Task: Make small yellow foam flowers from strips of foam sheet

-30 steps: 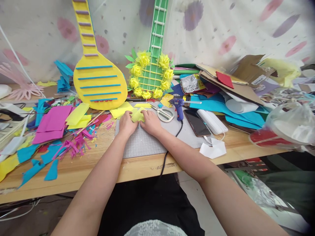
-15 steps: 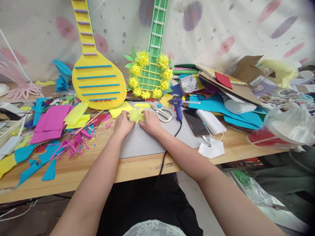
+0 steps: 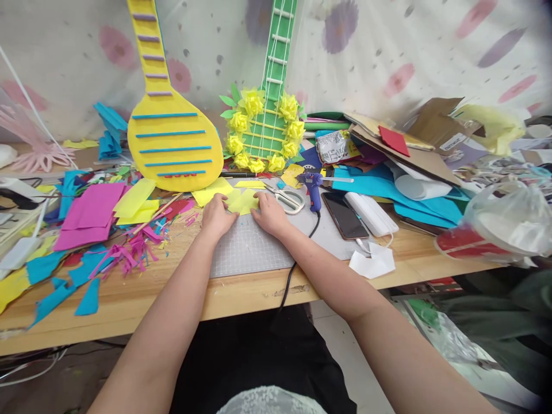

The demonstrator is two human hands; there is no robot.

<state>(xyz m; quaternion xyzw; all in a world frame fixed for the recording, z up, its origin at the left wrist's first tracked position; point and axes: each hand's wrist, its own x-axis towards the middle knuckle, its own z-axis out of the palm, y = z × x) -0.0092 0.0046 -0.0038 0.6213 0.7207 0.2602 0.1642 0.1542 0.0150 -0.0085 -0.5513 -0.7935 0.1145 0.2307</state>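
In the middle of the desk (image 3: 254, 299), on the far part of a gray gridded cutting mat (image 3: 248, 247), lies a pale yellow sheet (image 3: 242, 202) between the person's two hands. The left hand (image 3: 219, 216) is at its left edge and the right hand (image 3: 269, 214) at its right edge, both palm down with the fingers bent toward the sheet. Whether the fingers pinch the edges or merely rest against them, I cannot tell.

Just beyond the sheet lies a narrow yellow strip (image 3: 250, 184), and a wider yellow piece (image 3: 212, 192) is near the left hand. White-handled scissors (image 3: 292, 202) lie just beside the right hand, followed by a blue glue gun (image 3: 314, 191) whose black cord (image 3: 290, 282) runs under the right forearm. Farther right are a dark phone (image 3: 345, 215) and a white block (image 3: 371, 213) with a cable.

Behind the hands stand a yellow lute-like shape (image 3: 175, 144) with blue bars and a green one (image 3: 268, 132) ringed by yellow flowers (image 3: 295, 130). Magenta sheets (image 3: 88, 215) and blue scraps (image 3: 87, 299) are spread at the left, well apart from the hands.
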